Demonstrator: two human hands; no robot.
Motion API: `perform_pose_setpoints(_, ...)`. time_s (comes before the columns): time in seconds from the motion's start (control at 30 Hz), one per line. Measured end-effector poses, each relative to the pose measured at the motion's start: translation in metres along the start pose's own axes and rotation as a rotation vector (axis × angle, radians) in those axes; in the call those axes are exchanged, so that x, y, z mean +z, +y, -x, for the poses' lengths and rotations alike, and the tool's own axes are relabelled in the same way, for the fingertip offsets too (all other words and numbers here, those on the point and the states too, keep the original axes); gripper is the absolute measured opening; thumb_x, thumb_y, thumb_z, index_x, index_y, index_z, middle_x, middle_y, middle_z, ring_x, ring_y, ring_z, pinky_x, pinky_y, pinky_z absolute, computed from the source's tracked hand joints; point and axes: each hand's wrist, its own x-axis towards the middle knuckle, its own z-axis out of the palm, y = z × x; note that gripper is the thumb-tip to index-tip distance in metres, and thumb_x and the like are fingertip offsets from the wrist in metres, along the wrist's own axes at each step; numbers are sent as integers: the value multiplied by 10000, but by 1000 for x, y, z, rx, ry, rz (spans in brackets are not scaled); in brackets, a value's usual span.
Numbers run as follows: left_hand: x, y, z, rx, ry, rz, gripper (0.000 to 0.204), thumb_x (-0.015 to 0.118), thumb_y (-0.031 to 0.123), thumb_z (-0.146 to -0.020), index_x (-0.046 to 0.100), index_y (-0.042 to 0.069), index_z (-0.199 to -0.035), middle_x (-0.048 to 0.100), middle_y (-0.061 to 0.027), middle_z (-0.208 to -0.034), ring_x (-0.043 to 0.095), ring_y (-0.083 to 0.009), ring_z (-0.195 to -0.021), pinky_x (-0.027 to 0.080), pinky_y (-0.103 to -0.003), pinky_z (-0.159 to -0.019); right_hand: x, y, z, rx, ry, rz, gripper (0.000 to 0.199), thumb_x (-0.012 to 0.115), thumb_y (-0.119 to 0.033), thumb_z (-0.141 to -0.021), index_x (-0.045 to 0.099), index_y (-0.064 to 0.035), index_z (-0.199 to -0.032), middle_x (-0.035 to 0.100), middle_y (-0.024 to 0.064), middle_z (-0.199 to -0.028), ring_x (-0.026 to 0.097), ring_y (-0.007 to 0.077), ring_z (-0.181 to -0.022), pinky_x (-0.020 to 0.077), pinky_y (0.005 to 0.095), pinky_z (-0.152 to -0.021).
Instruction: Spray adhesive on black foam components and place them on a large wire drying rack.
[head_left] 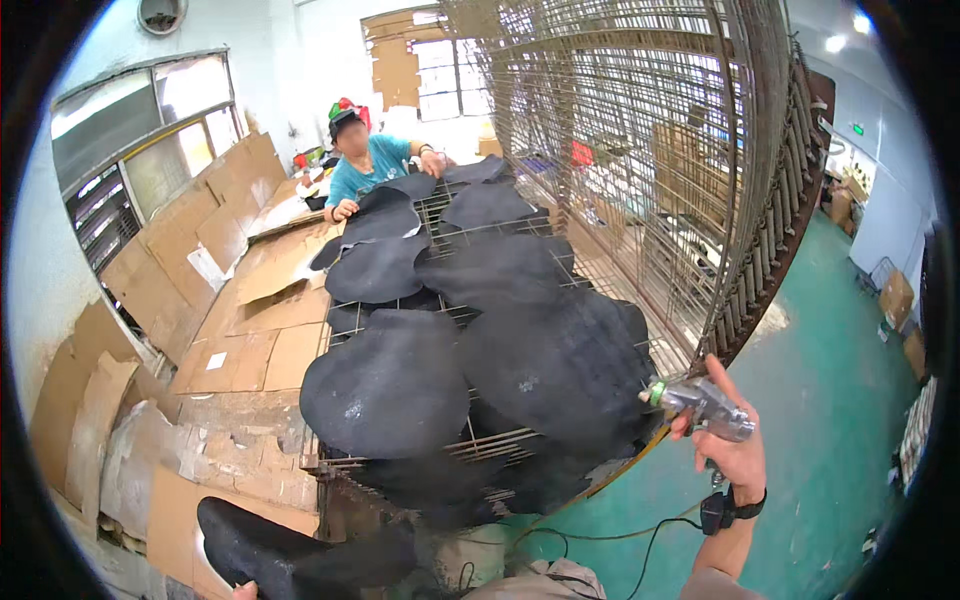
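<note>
Head view: right hand grips spray gun.

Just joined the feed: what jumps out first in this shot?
A wire rack at centre is covered with large dark felt-like pieces. The right hand holds a spray gun at the rack's right edge, and the left hand grips another dark piece at bottom left. A co-worker stands at the far end.

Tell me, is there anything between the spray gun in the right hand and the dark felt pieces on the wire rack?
Nothing visible stands between them. The right hand holds the spray gun with its nozzle right at the edge of the nearest dark felt piece on the wire rack. The upright wire grids stand behind.
</note>
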Motion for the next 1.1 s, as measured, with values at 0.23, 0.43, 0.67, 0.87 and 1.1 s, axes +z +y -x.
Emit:
perform_pose_setpoints(0.23,-20,-1,3,18,86,-86,583,646,208,-801,605,-122,-1280,632,-250,-1323,596,-432,-1211,432,-526,-1129,1,-17,-20,-133,72,10,931,506,107,-733,232,-8,-1615,715,156,-943,714,217,-793,507,230,-437)
perform_pose_setpoints(0.43,-37,-6,3,63,169,-159,551,652,238,-808,635,-106,-1239,661,-246,-1260,627,-418,-1142,477,-499,-1075,3,-20,-33,-146,70,25,933,520,93,-741,216,-3,-1617,715,136,-936,714,188,-776,481,206,-428)
perform_pose_setpoints(0.67,-44,-7,6,117,193,-184,543,656,242,-806,642,-105,-1223,671,-237,-1232,636,-409,-1118,487,-489,-1058,8,-26,-47,-170,68,25,953,526,85,-753,169,-19,-1631,713,133,-933,711,181,-765,463,196,-425)
perform_pose_setpoints(0.87,-19,-39,-34,69,80,-198,536,659,246,-804,649,-104,-1209,680,-229,-1209,643,-400,-1097,495,-481,-1044,-7,-24,-57,-200,84,20,1012,551,125,-750,144,-89,-1652,730,149,-962,702,161,-735,442,202,-422)
perform_pose_setpoints(1.1,75,-111,-121,-64,-238,-214,527,663,250,-802,656,-103,-1194,690,-220,-1181,652,-390,-1073,506,-472,-1027,8,-15,-76,-188,-41,61,1013,570,81,-820,78,-172,-1669,718,102,-1013,664,127,-857,562,301,-838)
